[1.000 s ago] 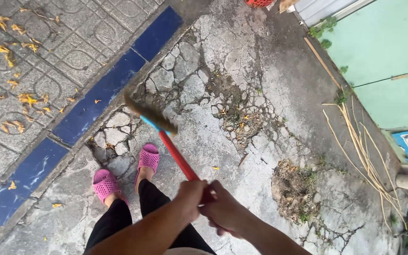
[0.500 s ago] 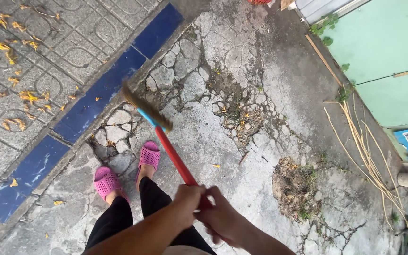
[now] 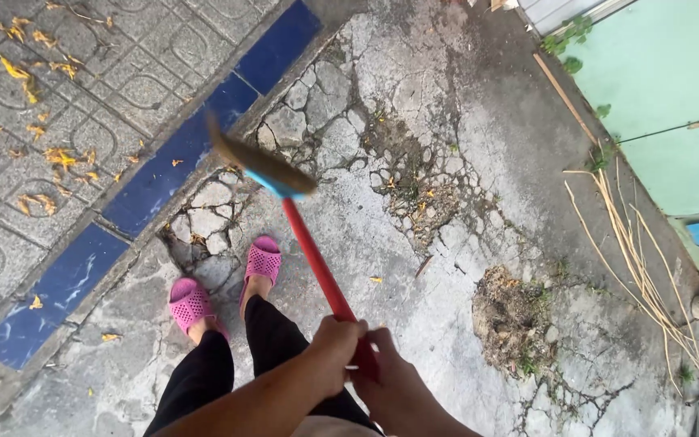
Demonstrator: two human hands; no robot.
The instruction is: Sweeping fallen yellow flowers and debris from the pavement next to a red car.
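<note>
Since a moment ago the broom head [image 3: 262,168] has swung up and a bit to the right, so now it's blurred and sits just above the pink slippers [image 3: 224,285] instead of further left by the broken patch of pavement. Both hands are clamped on the red handle [image 3: 315,260] down near the bottom of the view: the left hand [image 3: 335,341] is wrapped around it higher up, and the right hand [image 3: 390,380] grips just below, the two touching each other. Handle runs diagonally up and left from the hands to the brush. Person's in black trousers, standing on cracked concrete [image 3: 446,105]. A blue tiled strip [image 3: 163,174] runs beside the feet, with yellow leaves [image 3: 38,89] scattered on the grey paving past it. Off to the right there's a little heap of dirt and debris [image 3: 513,320], and some long dry stalks [image 3: 637,259] near the green wall [image 3: 665,89].
</note>
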